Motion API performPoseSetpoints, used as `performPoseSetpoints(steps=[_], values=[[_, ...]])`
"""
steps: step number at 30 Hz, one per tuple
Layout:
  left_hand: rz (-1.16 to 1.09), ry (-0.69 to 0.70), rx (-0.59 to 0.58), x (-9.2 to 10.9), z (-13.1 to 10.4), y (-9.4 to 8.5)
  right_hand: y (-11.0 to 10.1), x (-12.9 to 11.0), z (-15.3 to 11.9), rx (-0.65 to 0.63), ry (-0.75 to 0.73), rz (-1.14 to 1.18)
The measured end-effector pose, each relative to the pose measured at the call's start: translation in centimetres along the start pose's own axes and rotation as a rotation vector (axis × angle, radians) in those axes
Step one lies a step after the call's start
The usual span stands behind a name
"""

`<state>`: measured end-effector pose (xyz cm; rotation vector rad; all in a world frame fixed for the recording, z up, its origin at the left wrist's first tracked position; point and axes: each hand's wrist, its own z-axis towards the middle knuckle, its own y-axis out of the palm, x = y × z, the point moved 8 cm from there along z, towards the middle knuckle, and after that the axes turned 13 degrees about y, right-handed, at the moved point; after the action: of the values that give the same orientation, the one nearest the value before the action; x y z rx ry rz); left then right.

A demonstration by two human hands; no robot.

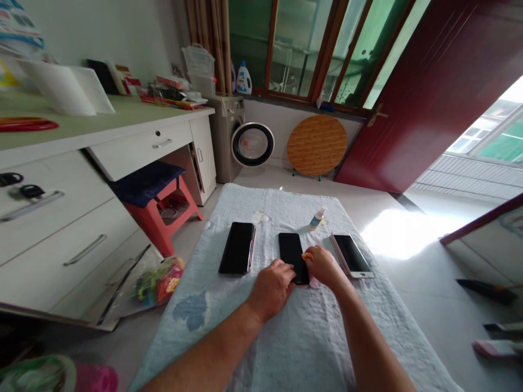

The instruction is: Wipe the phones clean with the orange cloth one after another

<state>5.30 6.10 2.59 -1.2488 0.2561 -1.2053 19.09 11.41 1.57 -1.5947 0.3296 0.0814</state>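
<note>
The black phone [290, 249] in the middle lies flat, screen up, on the cloth-covered surface [261, 204], and 2 hands are at it. From where I stand, the left hand [272, 288] has its bent fingers on the phone's near left part; I can't tell if they grip it or just press down. The right hand [321, 263] looks pinched around a small orange thing [305, 256], right at the phone's right edge. I'd say the step in hand is careful work along that edge, 1 hand steadying and 1 hand working. The next move seems to call for a still phone and a light touch. A second black phone [237, 247] lies to the left, with pale cloth between the 2, so the left hand has room to slide that way. The right side is tighter: a white phone [354, 256] sits just beyond the right hand, near the right edge of the surface. A little bottle [316, 219] stands past the right hand, where a big push forward could tip it.
</note>
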Motion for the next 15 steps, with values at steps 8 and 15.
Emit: performPoseSetpoints(steps=[8, 15], values=[[-0.008, 0.025, 0.036, -0.4, -0.1, 0.3, -1.1, -0.1, -3.1, -0.155, 0.038, 0.086], [-0.029, -0.011, 0.133, -1.3, -0.1, -0.3, -1.2, 1.0, -2.4, 0.004, 0.06, 0.247]])
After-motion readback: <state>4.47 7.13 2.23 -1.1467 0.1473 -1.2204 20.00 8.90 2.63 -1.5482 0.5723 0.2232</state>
